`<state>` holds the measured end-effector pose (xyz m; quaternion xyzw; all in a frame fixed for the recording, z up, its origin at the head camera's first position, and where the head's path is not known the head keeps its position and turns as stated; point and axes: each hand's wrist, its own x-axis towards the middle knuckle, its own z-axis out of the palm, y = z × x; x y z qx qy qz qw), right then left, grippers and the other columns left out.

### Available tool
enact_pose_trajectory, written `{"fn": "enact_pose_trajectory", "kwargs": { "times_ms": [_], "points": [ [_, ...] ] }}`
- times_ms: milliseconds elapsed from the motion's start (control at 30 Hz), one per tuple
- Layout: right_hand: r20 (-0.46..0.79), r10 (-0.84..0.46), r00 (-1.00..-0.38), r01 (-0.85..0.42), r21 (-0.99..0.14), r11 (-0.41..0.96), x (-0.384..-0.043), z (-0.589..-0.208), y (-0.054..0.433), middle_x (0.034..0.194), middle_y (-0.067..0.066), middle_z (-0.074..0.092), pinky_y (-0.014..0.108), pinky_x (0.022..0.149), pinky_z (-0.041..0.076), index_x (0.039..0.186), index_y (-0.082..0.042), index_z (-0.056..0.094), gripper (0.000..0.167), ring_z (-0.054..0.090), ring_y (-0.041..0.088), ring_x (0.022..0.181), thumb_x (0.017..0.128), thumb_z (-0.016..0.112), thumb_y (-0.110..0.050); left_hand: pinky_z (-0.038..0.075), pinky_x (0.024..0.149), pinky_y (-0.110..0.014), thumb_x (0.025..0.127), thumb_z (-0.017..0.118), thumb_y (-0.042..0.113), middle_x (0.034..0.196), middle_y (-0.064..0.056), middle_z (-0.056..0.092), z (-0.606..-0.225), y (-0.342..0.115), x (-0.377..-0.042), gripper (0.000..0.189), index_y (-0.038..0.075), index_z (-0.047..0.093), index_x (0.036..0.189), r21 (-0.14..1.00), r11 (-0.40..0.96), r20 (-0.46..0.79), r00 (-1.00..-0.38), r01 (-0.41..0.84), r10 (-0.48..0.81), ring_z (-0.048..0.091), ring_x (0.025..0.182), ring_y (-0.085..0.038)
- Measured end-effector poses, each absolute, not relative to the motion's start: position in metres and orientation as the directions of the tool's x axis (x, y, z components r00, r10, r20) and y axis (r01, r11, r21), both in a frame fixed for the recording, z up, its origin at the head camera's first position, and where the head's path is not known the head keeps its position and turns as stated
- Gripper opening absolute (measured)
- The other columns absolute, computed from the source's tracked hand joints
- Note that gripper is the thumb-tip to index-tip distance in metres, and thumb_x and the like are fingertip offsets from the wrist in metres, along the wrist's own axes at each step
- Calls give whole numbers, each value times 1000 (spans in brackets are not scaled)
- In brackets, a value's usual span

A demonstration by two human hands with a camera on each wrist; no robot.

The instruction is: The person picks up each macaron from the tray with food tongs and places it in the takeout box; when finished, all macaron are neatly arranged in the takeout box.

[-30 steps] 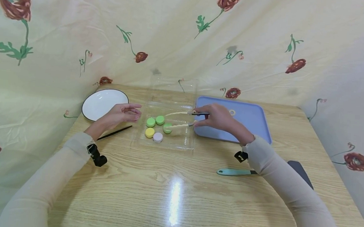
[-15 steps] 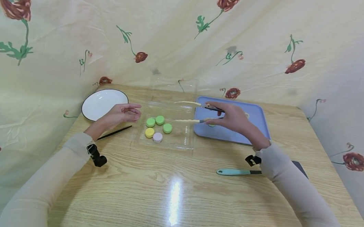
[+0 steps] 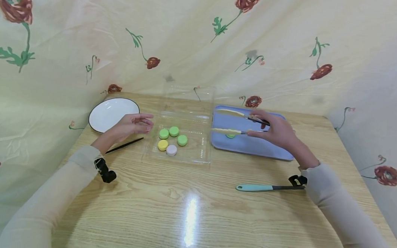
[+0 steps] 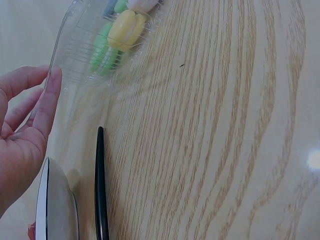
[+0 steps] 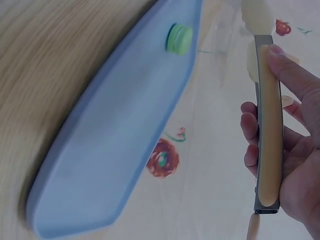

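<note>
My right hand grips a pair of tongs with cream tips and a dark metal handle inlaid in tan. Their arms are spread apart over the blue tray, with nothing between the tips. A green macaron lies on the tray, partly hidden by the lower arm in the head view. Thumb and fingers of my left hand pinch the left edge of a clear plastic box, its lid raised at the back. Inside it sit three green macarons, a yellow macaron and a lilac macaron.
A white dish with a dark rim stands left of the box. Close by, a thin black stick lies on the wooden table. Nearer the front right is a spatula with a mint handle, partly under the right forearm.
My right hand has carried the tongs rightward, from around a green macaron in the box to over the tray. That macaron stays in the box. My left hand has kept its place.
</note>
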<state>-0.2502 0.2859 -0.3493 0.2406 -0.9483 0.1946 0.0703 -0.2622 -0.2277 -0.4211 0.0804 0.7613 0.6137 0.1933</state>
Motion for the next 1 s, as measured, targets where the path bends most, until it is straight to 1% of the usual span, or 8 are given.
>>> {"fn": "enact_pose_trajectory", "kwargs": {
  "times_ms": [167,333,433,567,667,767,833,1000],
  "points": [
    [220,-431,-875,-482,-314,818,-250,-357,300,101,6,70,28,52,38,134,-15,63,61,54,14,73,82,87,-33,59,96,-25,100,65,8,130,-13,57,-422,-228,-262,61,0,39,155,964,236,-201,-912,-120,357,65,110,-13],
    [210,-433,-877,-480,-310,821,-251,-362,309,101,6,69,29,54,37,134,-15,63,61,51,15,73,81,87,-33,59,96,-25,100,65,8,129,-12,58,-422,-228,-262,61,0,39,155,965,231,-201,-913,-122,354,66,111,-14],
    [195,-433,-880,-475,-321,819,-251,-364,312,105,8,70,30,56,37,134,-15,63,60,56,18,77,81,88,-32,59,96,-25,100,64,7,129,-12,58,-422,-229,-262,60,0,39,155,965,231,-200,-913,-122,354,65,110,-14],
    [158,-434,-887,-462,-346,817,-251,-363,316,119,12,70,34,61,43,133,-14,63,59,68,30,97,82,87,-32,59,97,-26,101,64,8,129,-10,58,-422,-228,-262,60,1,39,155,965,233,-201,-912,-122,356,65,111,-13],
    [126,-433,-893,-448,-349,823,-251,-363,319,127,14,67,40,65,50,134,-15,62,59,67,38,112,84,85,-34,59,98,-28,100,64,8,130,-11,57,-422,-228,-262,61,1,39,155,965,231,-202,-912,-123,357,65,112,-15],
    [94,-432,-897,-436,-343,832,-250,-362,321,131,15,66,46,68,54,136,-16,61,60,65,41,118,84,84,-37,59,97,-27,100,64,7,129,-11,57,-422,-229,-263,60,1,39,155,965,228,-203,-913,-126,355,65,113,-17],
    [79,-433,-898,-433,-334,837,-250,-362,322,130,17,66,46,66,54,136,-16,61,61,66,41,115,85,84,-37,59,96,-26,100,64,8,129,-10,57,-422,-229,-263,61,1,39,155,966,228,-202,-913,-125,355,65,113,-17],
    [74,-438,-896,-439,-306,845,-252,-365,326,117,17,70,37,61,48,136,-14,61,62,70,31,92,84,85,-38,59,95,-24,100,65,9,126,-8,58,-422,-229,-263,61,0,38,155,967,226,-196,-912,-119,361,66,112,-16]
  ]
}}
